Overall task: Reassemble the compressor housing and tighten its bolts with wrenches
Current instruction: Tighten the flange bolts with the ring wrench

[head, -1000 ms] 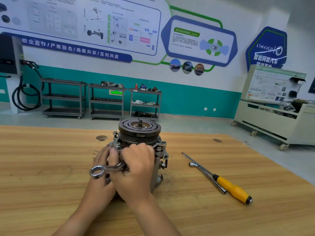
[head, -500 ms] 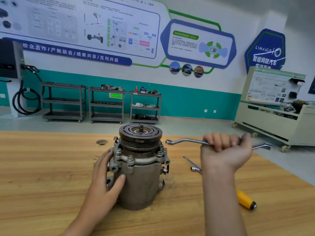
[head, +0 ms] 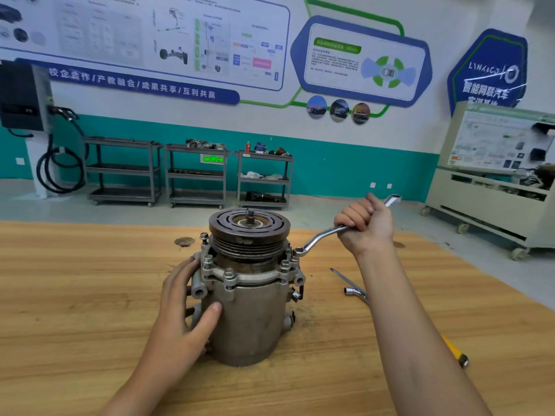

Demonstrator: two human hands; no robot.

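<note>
Your right hand [head: 365,228], fisted round the offset ring wrench [head: 322,237], has swung its ring down to the right flange bolt [head: 295,252] of the compressor housing [head: 249,319] standing mid-worktop [head: 75,295], so seat it squarely and pull level while your flat left hand [head: 180,310] braces its side.

One head-worn view looks forward and down, close over the workbench [head: 75,295].

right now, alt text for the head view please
A person's right hand holds a ring wrench against the upper right side of an upright compressor, while the left hand steadies it on a wooden table.
</note>
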